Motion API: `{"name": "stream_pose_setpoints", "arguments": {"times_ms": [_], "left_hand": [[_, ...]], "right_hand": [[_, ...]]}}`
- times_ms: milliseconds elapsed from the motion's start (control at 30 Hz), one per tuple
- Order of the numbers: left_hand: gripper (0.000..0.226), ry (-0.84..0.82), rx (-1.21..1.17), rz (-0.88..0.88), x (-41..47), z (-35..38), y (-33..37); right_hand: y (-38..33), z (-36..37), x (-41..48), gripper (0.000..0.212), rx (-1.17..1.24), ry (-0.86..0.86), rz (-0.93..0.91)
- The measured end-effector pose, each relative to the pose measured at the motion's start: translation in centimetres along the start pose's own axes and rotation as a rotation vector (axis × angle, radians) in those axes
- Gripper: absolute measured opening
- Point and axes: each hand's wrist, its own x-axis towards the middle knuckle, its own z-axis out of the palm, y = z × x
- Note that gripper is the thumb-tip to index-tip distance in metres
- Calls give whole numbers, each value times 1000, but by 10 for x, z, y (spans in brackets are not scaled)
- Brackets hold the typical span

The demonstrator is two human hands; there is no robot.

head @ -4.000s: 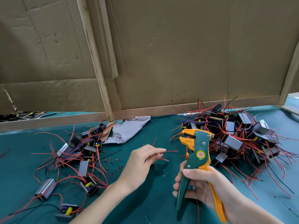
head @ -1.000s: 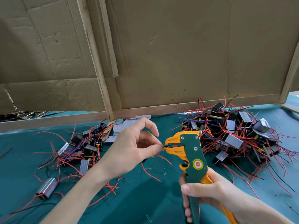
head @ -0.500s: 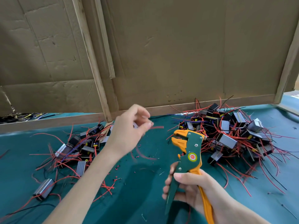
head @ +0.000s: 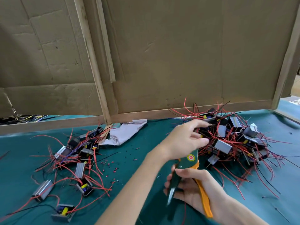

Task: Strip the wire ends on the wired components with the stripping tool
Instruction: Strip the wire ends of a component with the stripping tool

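Your blurred left hand hides the head of the stripping tool at the edge of the right pile of wired components; I cannot tell whether it pinches a wire. Your right hand grips the handles. Between the piles, the table carries red insulation bits.

I count 1 stripping tool, 1 crumpled rag & 2 piles of wired parts: left pile w/ approx 10 pcs, right pile too tangled to count.

Bare cloth between piles — passable
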Motion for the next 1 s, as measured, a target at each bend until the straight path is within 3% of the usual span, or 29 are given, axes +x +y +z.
{"name": "stream_pose_setpoints", "arguments": {"times_ms": [100, 200, 333, 500, 567, 700, 833, 1000], "left_hand": [[32, 171, 204, -84, -25, -46, -24], [43, 313, 516, -314, -50, -106, -56], [42, 226, 858, -801, -82, -159, -95], [59, 112, 865, -953, -104, -173, -122], [65, 94, 860, -979, -108, -174, -130], [53, 291, 762, -936, -115, -176, -144], [42, 334, 668, -856, -118, -179, -144], [27, 558, 612, -521, -105, -184, -106]], "right_hand": [[1, 1, 1, 31, -25, 2, 11], [2, 0, 1, 29, -46, -17, 13], [1, -3, 0, 35, -30, -32, 14], [1, -4, 2, 48, -17, -21, 28], [1, -4, 1, 45, -16, -27, 28], [0, -3, 0, 42, -23, -26, 18], [0, -2, -1, 32, -22, -16, 13], [1, -2, 0, 29, -24, -7, 7]]}}
